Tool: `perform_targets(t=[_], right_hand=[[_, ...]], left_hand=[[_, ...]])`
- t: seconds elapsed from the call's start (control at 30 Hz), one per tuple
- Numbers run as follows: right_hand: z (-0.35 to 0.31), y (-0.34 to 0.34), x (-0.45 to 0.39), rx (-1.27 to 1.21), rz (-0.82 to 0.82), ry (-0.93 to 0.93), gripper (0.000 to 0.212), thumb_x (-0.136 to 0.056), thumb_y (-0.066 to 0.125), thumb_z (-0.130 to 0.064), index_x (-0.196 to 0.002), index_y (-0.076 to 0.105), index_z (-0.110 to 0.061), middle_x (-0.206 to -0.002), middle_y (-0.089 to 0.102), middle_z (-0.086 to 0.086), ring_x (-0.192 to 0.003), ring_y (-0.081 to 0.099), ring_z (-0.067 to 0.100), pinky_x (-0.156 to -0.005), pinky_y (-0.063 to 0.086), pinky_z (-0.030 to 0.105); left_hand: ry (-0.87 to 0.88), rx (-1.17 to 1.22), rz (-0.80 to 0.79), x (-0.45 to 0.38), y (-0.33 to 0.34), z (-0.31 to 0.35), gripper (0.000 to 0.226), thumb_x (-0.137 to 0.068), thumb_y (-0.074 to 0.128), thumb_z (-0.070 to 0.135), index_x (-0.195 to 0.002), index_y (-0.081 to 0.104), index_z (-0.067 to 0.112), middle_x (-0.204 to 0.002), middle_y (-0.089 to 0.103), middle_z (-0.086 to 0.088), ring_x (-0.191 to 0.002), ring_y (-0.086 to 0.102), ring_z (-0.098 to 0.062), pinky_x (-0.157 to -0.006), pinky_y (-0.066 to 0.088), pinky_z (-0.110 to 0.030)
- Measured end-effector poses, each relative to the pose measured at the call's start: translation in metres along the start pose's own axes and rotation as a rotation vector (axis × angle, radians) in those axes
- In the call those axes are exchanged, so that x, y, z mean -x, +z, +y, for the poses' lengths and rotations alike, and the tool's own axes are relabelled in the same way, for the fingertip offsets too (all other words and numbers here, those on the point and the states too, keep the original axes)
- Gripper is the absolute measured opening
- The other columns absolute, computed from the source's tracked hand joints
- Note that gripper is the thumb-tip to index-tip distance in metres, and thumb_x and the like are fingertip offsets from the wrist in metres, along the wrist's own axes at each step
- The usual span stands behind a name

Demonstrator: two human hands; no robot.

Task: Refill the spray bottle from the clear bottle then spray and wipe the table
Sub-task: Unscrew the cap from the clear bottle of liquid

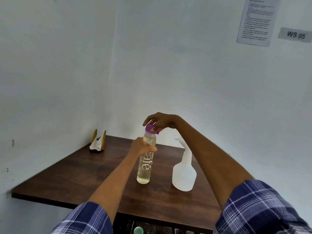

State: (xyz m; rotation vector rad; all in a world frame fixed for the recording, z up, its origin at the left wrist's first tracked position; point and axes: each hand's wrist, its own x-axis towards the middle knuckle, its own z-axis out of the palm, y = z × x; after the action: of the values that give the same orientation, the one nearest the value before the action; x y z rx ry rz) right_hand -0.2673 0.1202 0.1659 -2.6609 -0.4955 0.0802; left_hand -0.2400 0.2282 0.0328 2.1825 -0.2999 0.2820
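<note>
Left hand (141,146) wraps the clear bottle (145,164) below its neck; right hand (160,121), wrist arched above, pinches the purple cap (150,129) in its fingertips.

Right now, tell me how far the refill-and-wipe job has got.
Nothing looks finished yet. The spray bottle stands on the table, untouched, its head on. In hand: the left hand steadies the clear bottle, holding yellowish liquid, while the right hand fingers its purple cap. Left: uncapping both, pouring, spraying, then wiping, perhaps with napkins from the holder.
</note>
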Motion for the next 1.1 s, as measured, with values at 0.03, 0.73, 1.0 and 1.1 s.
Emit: perform_targets(t=[0.03,0.73,1.0,1.1], right_hand=[[0.002,-0.004,0.001,0.004,0.019,-0.016,0.044,-0.084,0.057,0.011,-0.124,0.057,-0.007,-0.131,0.052,0.016,-0.106,0.05,0.023,-0.075,0.053,0.026],[0.178,0.031,0.167,-0.419,1.018,0.287,0.023,-0.08,0.071,-0.019,-0.099,0.061,-0.014,-0.079,0.068,0.005,-0.073,0.066,0.011,-0.076,0.05,0.028],[0.232,0.091,0.223,-0.041,0.575,0.622,0.04,-0.066,0.082,-0.038,-0.058,0.046,-0.022,-0.068,0.055,-0.005,-0.077,0.054,0.017,-0.056,0.038,0.023],[0.238,0.095,0.227,0.122,0.452,0.742,0.034,-0.069,0.078,-0.039,-0.082,0.058,-0.014,-0.095,0.063,0.002,-0.101,0.058,0.023,-0.079,0.046,0.031]], left_hand=[[-0.001,0.005,-0.003,-0.001,0.001,-0.001,0.035,-0.07,0.074,0.038,-0.093,0.064,0.013,-0.089,0.069,-0.003,-0.084,0.068,-0.019,-0.081,0.056,-0.033],[-0.034,0.166,0.303,0.028,0.047,-0.01,0.03,-0.076,0.073,0.022,-0.099,0.062,0.006,-0.083,0.063,-0.007,-0.063,0.06,-0.021,-0.047,0.044,-0.02],[-0.118,0.115,0.269,0.018,0.057,-0.03,0.044,-0.073,0.076,0.032,-0.098,0.058,0.001,-0.092,0.067,-0.017,-0.085,0.065,-0.036,-0.065,0.044,-0.035],[-0.118,0.104,0.233,0.013,0.056,-0.038,0.046,-0.07,0.079,0.034,-0.098,0.06,0.002,-0.095,0.069,-0.016,-0.086,0.065,-0.035,-0.069,0.049,-0.038]])
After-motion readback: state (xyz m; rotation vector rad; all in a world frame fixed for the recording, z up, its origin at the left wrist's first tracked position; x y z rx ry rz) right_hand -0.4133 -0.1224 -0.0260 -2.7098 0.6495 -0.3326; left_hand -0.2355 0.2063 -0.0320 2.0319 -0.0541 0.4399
